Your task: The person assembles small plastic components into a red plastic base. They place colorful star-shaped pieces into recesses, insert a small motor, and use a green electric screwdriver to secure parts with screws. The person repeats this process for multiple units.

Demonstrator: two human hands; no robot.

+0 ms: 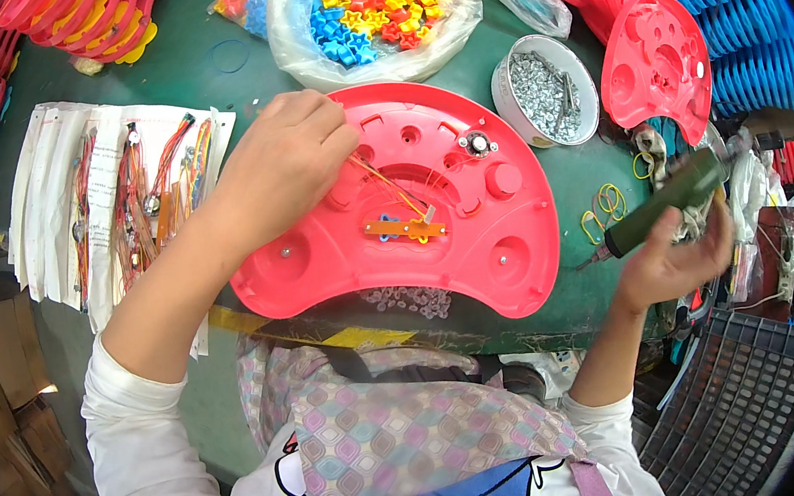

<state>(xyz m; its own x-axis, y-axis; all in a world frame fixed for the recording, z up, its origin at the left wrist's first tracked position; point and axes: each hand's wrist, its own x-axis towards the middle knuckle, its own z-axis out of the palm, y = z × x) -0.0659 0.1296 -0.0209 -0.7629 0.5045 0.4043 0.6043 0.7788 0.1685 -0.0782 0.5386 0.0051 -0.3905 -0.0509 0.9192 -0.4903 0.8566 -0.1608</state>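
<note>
A pink, crescent-shaped plastic shell lies on the green table with its moulded inside facing up. My left hand is over its upper left part, fingers closed where thin red and yellow wires run under the fingertips. Those wires lead to a narrow orange-brown circuit board in the shell's middle. A round silver part sits at the upper right of the shell. Beside the shell, my right hand has its fingers apart, its thumb against a tilted green power screwdriver.
Behind the shell stands a bag of coloured star-shaped pieces. A white tub of screws is to its right. Wired parts on paper sheets lie left. Small clear pieces lie by the front edge. Pink shells and blue parts are stacked right.
</note>
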